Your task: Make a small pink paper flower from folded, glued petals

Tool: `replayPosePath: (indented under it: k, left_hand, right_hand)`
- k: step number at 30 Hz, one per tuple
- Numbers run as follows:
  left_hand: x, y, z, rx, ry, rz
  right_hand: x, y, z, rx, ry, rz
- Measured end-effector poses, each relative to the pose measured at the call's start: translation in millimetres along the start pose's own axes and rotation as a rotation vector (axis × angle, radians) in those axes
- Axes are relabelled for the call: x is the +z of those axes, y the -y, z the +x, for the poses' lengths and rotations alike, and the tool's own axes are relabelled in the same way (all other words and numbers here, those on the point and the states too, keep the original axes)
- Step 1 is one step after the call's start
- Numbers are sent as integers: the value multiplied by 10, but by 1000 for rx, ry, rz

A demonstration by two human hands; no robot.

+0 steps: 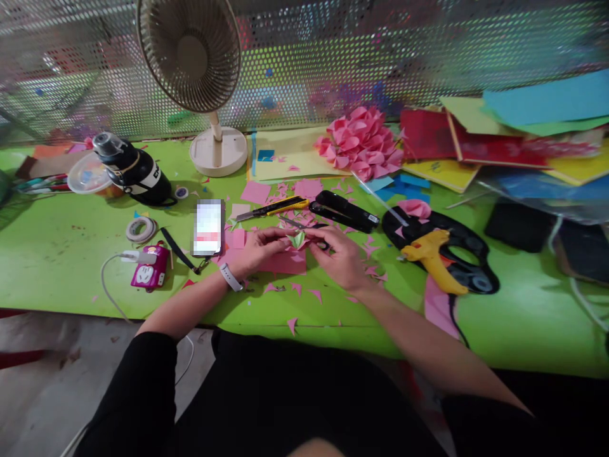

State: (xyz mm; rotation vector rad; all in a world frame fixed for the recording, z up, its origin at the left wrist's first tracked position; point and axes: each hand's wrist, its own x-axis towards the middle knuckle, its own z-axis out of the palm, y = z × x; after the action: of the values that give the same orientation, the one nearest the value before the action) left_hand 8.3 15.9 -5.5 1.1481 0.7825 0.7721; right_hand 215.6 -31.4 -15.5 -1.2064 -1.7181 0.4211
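Observation:
Just above the littered middle of the table, my left hand (261,249) and my right hand (339,255) meet fingertip to fingertip. Between them is a small folded green paper piece (298,239), pinched from both sides, with a bit of pink at its edge. Scissors (292,222) lie just behind, partly hidden by my fingers. Beyond them rest a yellow and black box cutter (280,206) and a black stapler (345,211). Pink paper sheets (288,263) and pointed pink scraps (314,296) are spread beneath and around my hands.
At the back stand a fan (219,155) and a pink paper flower ball (361,143). On the left are a phone (208,227), tape roll (141,230), purple plug adapter (151,268) and black bottle (137,171). A yellow glue gun (435,257) lies right, before stacked coloured paper (547,105).

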Motion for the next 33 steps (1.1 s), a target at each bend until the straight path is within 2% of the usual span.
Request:
replayPosePath:
  k: [33]
  left_hand:
    - [0,-17,0,0,12,-29]
  right_hand:
    - [6,-11,-5,29,2,42]
